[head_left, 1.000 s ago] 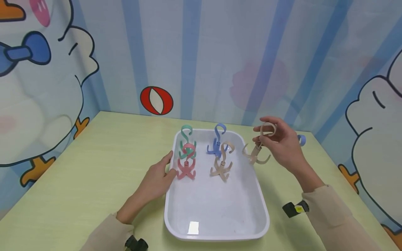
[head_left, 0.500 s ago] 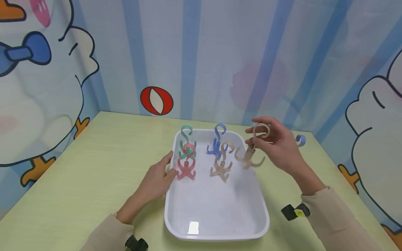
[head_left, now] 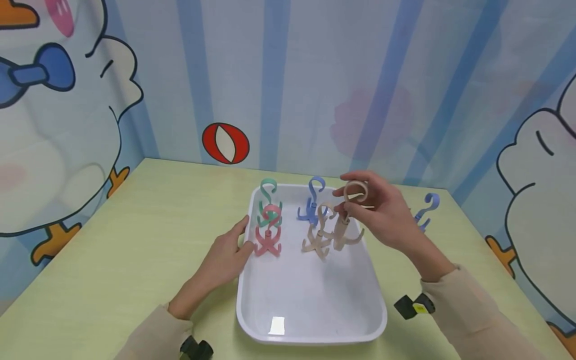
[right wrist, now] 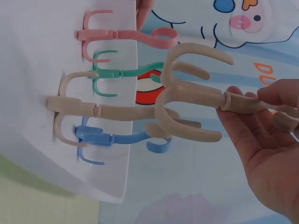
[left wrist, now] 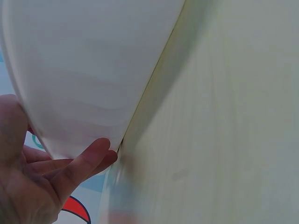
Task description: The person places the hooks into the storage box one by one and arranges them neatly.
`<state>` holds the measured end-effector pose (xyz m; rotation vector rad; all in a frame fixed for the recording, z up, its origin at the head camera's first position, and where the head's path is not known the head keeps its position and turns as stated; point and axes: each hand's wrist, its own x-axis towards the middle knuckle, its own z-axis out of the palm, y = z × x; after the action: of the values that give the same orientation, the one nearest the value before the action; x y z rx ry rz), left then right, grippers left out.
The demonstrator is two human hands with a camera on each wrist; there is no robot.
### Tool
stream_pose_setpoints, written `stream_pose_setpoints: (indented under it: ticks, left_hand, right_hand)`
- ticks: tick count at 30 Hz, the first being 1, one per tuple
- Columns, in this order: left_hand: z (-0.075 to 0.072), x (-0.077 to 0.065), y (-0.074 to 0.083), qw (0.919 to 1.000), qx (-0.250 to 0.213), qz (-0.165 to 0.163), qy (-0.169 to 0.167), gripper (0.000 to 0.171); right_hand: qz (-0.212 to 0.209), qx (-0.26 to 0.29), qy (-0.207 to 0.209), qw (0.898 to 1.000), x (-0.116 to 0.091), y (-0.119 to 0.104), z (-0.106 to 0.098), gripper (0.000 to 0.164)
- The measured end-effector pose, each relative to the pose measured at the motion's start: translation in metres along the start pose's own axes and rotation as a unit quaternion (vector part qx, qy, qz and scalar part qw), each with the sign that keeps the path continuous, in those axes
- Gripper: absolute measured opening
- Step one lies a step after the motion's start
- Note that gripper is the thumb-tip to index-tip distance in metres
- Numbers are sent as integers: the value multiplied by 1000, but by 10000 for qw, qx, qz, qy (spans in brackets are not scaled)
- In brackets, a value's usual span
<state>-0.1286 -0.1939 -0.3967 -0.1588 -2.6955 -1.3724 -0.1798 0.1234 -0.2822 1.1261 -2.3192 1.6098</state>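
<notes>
My right hand (head_left: 378,212) pinches a beige four-pronged hanging hook (right wrist: 191,93) by its neck, prongs down, above the right part of the white tray (head_left: 310,300). In the tray's far half several similar hooks stand upright: a green hook (head_left: 268,190), a pink hook (head_left: 267,240), a blue hook (head_left: 310,207) and another beige hook (head_left: 317,240). The held hook overlaps the standing beige one in the head view; the right wrist view shows it higher up. My left hand (head_left: 225,260) holds the tray's left rim, thumb over the edge and fingers (left wrist: 88,158) against the outer wall.
Right of the tray, partly behind my right hand, another blue hook (head_left: 427,205) stands on the pale green table (head_left: 135,240). A striped curtain (head_left: 306,90) with cartoon figures closes off the back and sides.
My right hand has carried the beige hook leftward, from the tray's right rim to over its inside. More of the blue hook on the table now shows. The left hand stays put.
</notes>
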Motion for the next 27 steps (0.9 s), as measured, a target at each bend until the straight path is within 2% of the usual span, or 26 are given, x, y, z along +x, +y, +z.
stream_pose_setpoints:
  ticks: [11,27]
  left_hand:
    - [0,0,0,10000,-24,-73,-29,70]
    - [-1,0,1,10000,-28,-17,-15,69]
  right_hand:
    - [271,-15,-192,9994,5,-6,16,45]
    - [385,79,-411,9984,7,-8,35,44]
